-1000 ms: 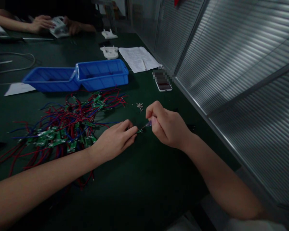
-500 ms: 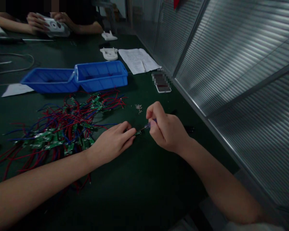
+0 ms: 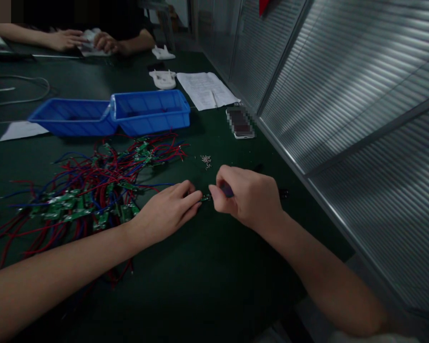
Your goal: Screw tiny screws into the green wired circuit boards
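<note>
The left hand [image 3: 169,202] lies low over the dark green tabletop [image 3: 200,267], its fingers curled together and closed on the near end of a small green circuit board [image 3: 206,197], which lies between the two hands, with only its right part showing past the fingertips. The right hand [image 3: 248,195] is closed, thumb and bent forefinger pinched around a slim purple-handled tool [image 3: 228,191]; most of the tool is hidden by the fingers, and whether its tip touches the board cannot be told. Just beyond the board is a small heap of tiny silvery screws [image 3: 206,160]. To the left, beside the left hand and forearm, spreads a tangled pile of green circuit boards with red and blue wires [image 3: 102,178]. Behind that pile stand two open blue plastic bins, the left bin [image 3: 78,126] touching the right bin [image 3: 153,123], and a white sheet of paper [image 3: 23,130] sticks out by the left one. Farther right lie printed white papers [image 3: 200,88] with a thin white pen [image 3: 213,97] on them, and near them a white-edged phone [image 3: 240,125], partly pixelated. Small black objects [image 3: 283,193] lie just right of the right hand, too dark to make out. Two white plastic shells, a nearer shell [image 3: 163,81] and a farther shell [image 3: 163,53], sit beyond the bins. Across the tabletop, a person's two hands [image 3: 66,40] hold a pale plastic part [image 3: 89,40]. A glazed partition with slatted blinds [image 3: 343,95] runs along the right side.
</note>
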`<state>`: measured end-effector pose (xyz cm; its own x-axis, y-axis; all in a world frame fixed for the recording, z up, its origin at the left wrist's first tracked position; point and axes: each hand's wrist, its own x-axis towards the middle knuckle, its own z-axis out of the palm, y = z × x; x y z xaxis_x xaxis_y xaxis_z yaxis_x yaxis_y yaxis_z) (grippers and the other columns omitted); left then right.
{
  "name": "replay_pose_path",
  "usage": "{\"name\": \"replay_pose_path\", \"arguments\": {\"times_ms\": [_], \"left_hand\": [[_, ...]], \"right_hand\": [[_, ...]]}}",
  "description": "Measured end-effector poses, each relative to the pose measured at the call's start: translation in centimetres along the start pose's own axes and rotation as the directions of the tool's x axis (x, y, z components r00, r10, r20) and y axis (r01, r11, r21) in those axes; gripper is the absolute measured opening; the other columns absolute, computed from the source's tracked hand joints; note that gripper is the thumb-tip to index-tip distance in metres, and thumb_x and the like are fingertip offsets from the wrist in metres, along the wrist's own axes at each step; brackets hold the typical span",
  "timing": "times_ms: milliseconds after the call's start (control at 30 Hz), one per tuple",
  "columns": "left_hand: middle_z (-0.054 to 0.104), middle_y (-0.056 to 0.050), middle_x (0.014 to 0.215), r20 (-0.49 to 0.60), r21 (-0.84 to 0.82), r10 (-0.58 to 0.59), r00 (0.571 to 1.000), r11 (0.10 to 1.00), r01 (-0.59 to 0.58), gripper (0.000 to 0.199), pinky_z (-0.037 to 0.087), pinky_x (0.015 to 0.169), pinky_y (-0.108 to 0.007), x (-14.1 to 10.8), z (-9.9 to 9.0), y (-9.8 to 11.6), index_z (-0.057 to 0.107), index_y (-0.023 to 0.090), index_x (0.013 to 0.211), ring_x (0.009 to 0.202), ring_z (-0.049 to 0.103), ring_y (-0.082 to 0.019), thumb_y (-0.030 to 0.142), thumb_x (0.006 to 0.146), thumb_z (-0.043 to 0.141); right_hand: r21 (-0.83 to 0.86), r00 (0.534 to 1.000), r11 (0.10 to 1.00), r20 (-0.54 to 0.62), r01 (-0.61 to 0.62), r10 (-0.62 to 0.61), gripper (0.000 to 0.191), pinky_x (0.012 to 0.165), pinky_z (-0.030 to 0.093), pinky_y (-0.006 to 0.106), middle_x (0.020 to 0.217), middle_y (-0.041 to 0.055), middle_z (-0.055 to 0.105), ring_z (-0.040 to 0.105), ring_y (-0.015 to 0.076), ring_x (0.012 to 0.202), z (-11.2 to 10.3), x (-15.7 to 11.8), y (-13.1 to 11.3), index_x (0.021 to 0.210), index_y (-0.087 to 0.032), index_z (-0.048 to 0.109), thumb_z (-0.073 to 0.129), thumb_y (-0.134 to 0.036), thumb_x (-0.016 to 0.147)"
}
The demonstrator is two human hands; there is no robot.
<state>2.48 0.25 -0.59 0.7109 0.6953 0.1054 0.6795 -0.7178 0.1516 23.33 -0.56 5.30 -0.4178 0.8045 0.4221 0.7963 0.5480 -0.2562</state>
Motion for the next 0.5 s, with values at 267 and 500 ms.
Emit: {"name": "replay_pose_path", "arguments": {"times_ms": [267, 500], "left_hand": [[0.047, -0.006, 0.097, 0.007, 0.011, -0.004, 1.0, 1.0, 0.004, 0.021, 0.046, 0.071, -0.032, 0.1, 0.0, 0.0, 0.051, 0.019, 0.097, 0.082, 0.048, -0.017, 0.031, 0.094, 0.034], [0.047, -0.006, 0.095, -0.001, 0.023, 0.002, 1.0, 1.0, -0.002, 0.022, 0.045, 0.068, -0.03, 0.0, 0.1, 0.0, 0.051, 0.019, 0.096, 0.078, 0.048, -0.016, 0.032, 0.094, 0.035]], "right_hand": [[0.1, 0.991, 0.991, 0.095, 0.09, -0.099, 0.023, 0.053, 0.028, 0.021, 0.071, -0.0018, 0.059, 0.053, 0.0069, 0.059, 0.0, 0.3, 0.8, 0.091, -0.017, 0.052, 0.033, -0.03, 0.093], [-0.045, 0.999, 0.999, 0.033, -0.013, 0.014, 0.026, 0.051, 0.023, 0.023, 0.061, -0.0024, 0.053, 0.049, 0.0099, 0.055, -0.2, 0.2, 1.3, 0.078, -0.019, 0.051, 0.046, -0.043, 0.083]]}}
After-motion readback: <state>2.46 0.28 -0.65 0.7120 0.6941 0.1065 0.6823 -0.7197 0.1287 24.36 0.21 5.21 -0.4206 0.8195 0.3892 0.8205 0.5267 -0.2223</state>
